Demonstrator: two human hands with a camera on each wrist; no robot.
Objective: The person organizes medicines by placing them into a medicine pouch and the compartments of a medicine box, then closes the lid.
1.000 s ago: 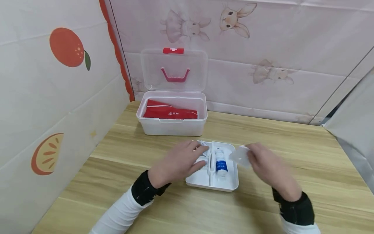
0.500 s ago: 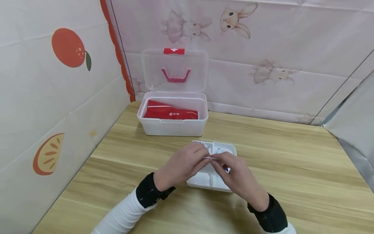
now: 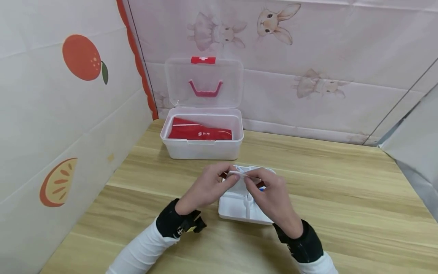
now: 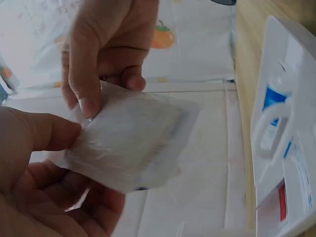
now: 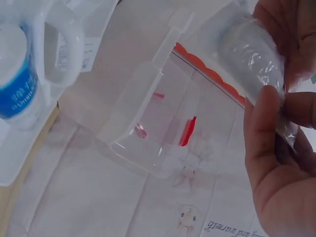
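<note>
Both hands pinch a small clear packet (image 4: 131, 131) with a flat white pad inside, like a gauze packet, held up over the white divided tray (image 3: 232, 209). My left hand (image 3: 203, 188) has one edge between thumb and fingers. At the adjoining corner, my right hand (image 3: 275, 196) grips it the same way. Crinkled, shiny film shows on the packet (image 5: 252, 57) in the right wrist view. Below, the tray holds a white bottle (image 5: 17, 84) with a blue label, mostly covered by the right hand in the head view. Beside the bottle stands the tray's looped handle (image 4: 271, 131).
Behind the tray is a translucent first-aid box (image 3: 202, 150), its lid (image 3: 205, 82) raised, with a red pouch (image 3: 202, 131) inside. The wooden table (image 3: 342, 198) meets a printed back wall (image 3: 342, 49) and a left wall (image 3: 89, 125).
My right hand has come leftward with the packet from the tray's right side to meet the left hand, which now pinches the packet too. The packet has since tilted and risen slightly.
</note>
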